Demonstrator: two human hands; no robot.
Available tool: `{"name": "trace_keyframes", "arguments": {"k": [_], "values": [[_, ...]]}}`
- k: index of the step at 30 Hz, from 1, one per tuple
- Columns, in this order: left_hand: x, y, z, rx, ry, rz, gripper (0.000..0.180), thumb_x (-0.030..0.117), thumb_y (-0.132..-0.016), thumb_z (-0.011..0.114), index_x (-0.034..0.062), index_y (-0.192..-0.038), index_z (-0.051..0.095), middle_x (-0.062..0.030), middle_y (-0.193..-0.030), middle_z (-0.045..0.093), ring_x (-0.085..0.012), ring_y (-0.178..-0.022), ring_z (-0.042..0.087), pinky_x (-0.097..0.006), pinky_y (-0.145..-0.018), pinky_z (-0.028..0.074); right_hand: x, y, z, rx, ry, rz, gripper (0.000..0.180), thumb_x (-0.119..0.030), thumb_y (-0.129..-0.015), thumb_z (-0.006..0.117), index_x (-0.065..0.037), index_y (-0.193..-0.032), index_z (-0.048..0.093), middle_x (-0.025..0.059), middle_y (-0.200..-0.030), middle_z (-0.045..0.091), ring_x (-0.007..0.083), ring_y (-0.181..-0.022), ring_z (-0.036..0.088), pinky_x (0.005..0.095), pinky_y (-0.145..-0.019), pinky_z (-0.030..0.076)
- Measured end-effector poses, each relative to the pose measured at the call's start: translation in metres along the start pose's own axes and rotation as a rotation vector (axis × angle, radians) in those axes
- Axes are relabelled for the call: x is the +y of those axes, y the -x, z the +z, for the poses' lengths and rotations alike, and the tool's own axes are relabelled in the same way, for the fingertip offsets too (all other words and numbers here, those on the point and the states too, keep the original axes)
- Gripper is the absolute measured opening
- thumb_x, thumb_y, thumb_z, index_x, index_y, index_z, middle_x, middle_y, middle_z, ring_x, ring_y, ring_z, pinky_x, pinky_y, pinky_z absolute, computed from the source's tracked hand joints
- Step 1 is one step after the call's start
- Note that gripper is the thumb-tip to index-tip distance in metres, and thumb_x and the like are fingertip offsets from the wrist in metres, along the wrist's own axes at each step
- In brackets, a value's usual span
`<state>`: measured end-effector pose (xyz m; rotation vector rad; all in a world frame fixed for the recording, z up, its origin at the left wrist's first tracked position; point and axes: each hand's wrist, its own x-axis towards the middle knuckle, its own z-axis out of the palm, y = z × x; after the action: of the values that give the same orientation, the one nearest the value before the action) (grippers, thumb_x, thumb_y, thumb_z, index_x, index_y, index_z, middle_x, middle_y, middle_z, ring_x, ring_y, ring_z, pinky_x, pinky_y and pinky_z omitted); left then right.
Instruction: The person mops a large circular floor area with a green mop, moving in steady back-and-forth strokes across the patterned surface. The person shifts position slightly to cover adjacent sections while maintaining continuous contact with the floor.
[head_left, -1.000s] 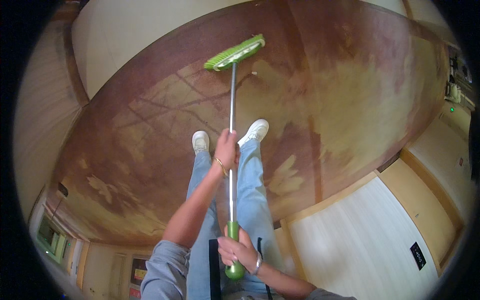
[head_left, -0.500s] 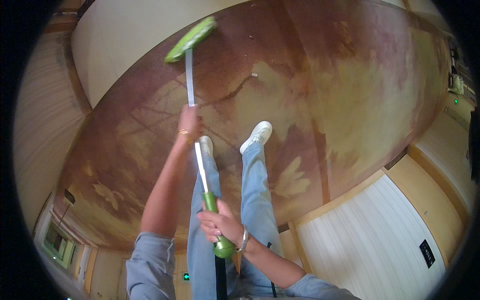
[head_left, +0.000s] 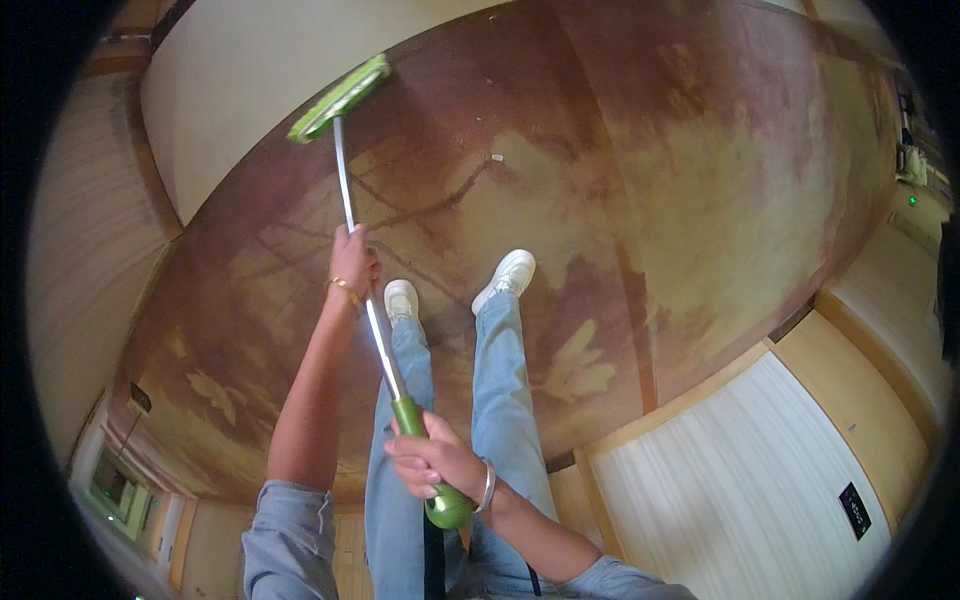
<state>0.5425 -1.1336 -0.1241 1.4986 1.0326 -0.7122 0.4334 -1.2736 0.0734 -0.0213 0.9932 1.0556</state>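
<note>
I hold a long mop (head_left: pixel 385 350) with a silvery pole and a green grip. My left hand (head_left: pixel 354 262) is closed round the middle of the pole, a gold bracelet at its wrist. Lower down, my right hand (head_left: pixel 442 464) wraps the green grip just above its rounded end; a silver bangle circles that wrist. The fluffy green mop head (head_left: pixel 340 97) lies slantwise at the far left, over the carpet's edge where it meets the pale wall.
Brown and beige patterned carpet (head_left: pixel 480 205) spreads under my white shoes (head_left: pixel 505 278). A small white scrap (head_left: pixel 497 157) lies on it ahead. A pale wall (head_left: pixel 250 80) curves along the far left. At the lower right stands a white panel (head_left: pixel 720 460) with a wooden frame.
The mop head has swung left and slightly nearer along the wall's foot. My left hand has moved left and a little nearer with the pole; my right hand has shifted only slightly.
</note>
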Motion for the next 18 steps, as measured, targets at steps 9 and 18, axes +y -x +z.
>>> {"name": "trace_keyframes", "arguments": {"k": [9, 18], "values": [[-0.018, 0.097, 0.08, -0.246, 0.183, -0.094, 0.017, 0.035, -0.087, 0.041, 0.018, -0.087, 0.038, 0.0007, -0.048, 0.032, -0.0105, -0.032, 0.031, -0.025, -0.027, 0.021, 0.052, 0.069, -0.018, 0.255, 0.039, -0.142, 0.017, -0.003, -0.083, 0.046, -0.011, -0.082, 0.032, -0.0011, -0.051, 0.033, 0.0063, -0.035, 0.034, 0.0227, -0.03, 0.029], [-0.044, 0.043, 0.02, -0.006, -0.01, -0.134, 0.018, 0.034, -0.088, 0.036, 0.017, -0.084, 0.034, 0.0007, -0.047, 0.03, -0.0116, -0.032, 0.029, -0.027, -0.028, 0.024, 0.039, 0.033, -0.015, 0.131, -0.071, 0.014, 0.017, -0.002, -0.082, 0.048, -0.011, -0.085, 0.034, -0.0036, -0.054, 0.033, 0.0041, -0.035, 0.032, 0.0196, -0.031, 0.027]]}}
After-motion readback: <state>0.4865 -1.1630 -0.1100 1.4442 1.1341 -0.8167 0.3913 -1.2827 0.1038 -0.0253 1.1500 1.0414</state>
